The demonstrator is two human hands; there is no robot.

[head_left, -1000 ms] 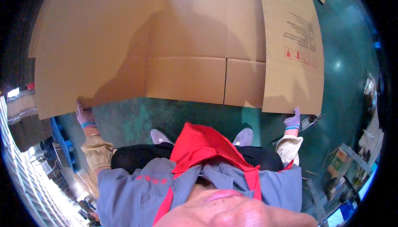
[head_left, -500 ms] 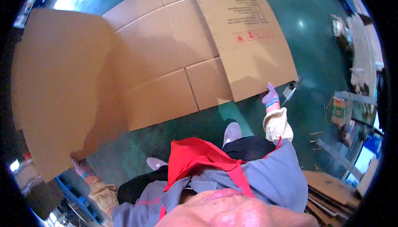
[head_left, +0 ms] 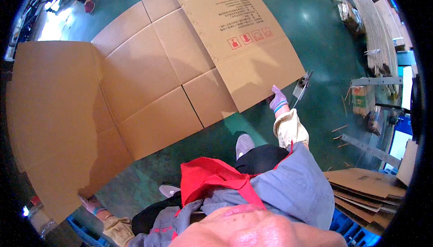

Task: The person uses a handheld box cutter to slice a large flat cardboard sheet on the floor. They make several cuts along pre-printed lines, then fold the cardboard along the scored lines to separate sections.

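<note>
at opposite ends of flat cardboard sheet (head_left: pixel 149 89): right hand (head_left: pixel 278 100), left hand (head_left: pixel 90 203) each clamped on its edge; lift evenly, avoid buckling.

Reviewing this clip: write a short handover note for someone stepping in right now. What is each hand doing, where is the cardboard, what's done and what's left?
Left hand: gloved, gripping the lower edge of the raised left panel of the large flattened cardboard box.
Right hand: gloved, gripping the near corner of the printed right panel.
Box: unfolded across the green floor, its middle panels lying flat and its left panel lifted up.
Nearby: a stack of flat cardboard at the right.
Done: the sheet is spread open and held at both ends.
Left: the box is not yet formed; no flaps are closed.
</note>
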